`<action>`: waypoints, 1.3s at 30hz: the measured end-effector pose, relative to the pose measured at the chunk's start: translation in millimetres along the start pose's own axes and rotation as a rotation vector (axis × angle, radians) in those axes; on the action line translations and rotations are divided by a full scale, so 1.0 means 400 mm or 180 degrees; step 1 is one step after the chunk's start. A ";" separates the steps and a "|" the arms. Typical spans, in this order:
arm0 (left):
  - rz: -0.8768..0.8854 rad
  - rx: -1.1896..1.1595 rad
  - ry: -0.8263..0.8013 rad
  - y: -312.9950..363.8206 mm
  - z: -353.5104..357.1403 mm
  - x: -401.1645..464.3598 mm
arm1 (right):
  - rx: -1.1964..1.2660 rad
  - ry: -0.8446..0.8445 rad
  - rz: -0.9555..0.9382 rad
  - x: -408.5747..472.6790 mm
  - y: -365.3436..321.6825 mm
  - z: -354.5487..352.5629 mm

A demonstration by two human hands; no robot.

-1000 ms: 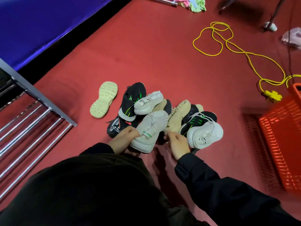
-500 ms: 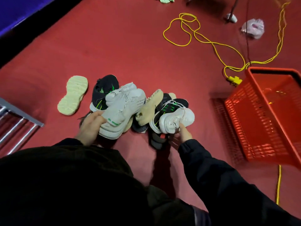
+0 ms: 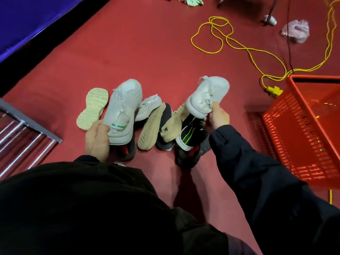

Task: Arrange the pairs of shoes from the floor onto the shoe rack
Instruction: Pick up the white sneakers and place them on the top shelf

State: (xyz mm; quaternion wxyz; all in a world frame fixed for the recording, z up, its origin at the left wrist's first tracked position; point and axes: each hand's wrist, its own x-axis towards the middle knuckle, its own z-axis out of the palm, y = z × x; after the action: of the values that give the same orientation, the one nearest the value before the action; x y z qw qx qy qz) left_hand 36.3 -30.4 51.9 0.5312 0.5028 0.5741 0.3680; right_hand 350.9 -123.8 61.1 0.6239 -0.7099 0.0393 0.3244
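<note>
My left hand [image 3: 96,139] grips the heel of a white knit sneaker [image 3: 124,107], lifted above the pile with its toe pointing away. My right hand [image 3: 218,117] holds the matching white sneaker [image 3: 207,95] by its heel, raised over the pile's right side. On the red floor between them lie a small white sneaker [image 3: 149,107], two shoes turned sole-up [image 3: 150,130], and a black shoe with green stripes [image 3: 189,134]. A pale yellow sole [image 3: 93,108] lies upturned at the left. The metal shoe rack [image 3: 22,133] stands at the left edge.
An orange plastic basket [image 3: 301,126] stands on the right. A yellow cable [image 3: 239,45] loops over the red carpet behind the pile, ending at a yellow plug [image 3: 273,91]. A pink bag [image 3: 296,31] and a stand foot [image 3: 269,20] lie at the back right.
Both hands have lifted a white sneaker each out of the pile, the right one rising higher. The view has shifted, showing less of the rack and more of the basket.
</note>
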 end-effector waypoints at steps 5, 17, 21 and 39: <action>-0.0118 -0.0053 0.0015 -0.005 -0.001 0.001 | -0.0574 -0.0859 0.0612 0.003 0.103 0.056; -0.0128 0.0084 -0.0613 -0.048 -0.005 0.020 | -0.1657 -0.0068 0.0507 0.074 0.313 -0.078; -0.0214 -0.0045 -0.0520 -0.045 -0.007 0.017 | -0.1752 -0.0435 0.0847 0.116 0.283 -0.091; -0.0103 0.0073 0.0086 -0.023 -0.013 0.031 | -0.0371 0.0112 -0.0749 0.184 0.001 -0.112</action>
State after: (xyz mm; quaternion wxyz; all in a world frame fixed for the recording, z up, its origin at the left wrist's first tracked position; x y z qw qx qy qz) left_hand 30.3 -19.8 41.0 0.5235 0.4944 0.5934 0.3596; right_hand 427.1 -139.2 24.0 0.6145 -0.7503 -0.0522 0.2382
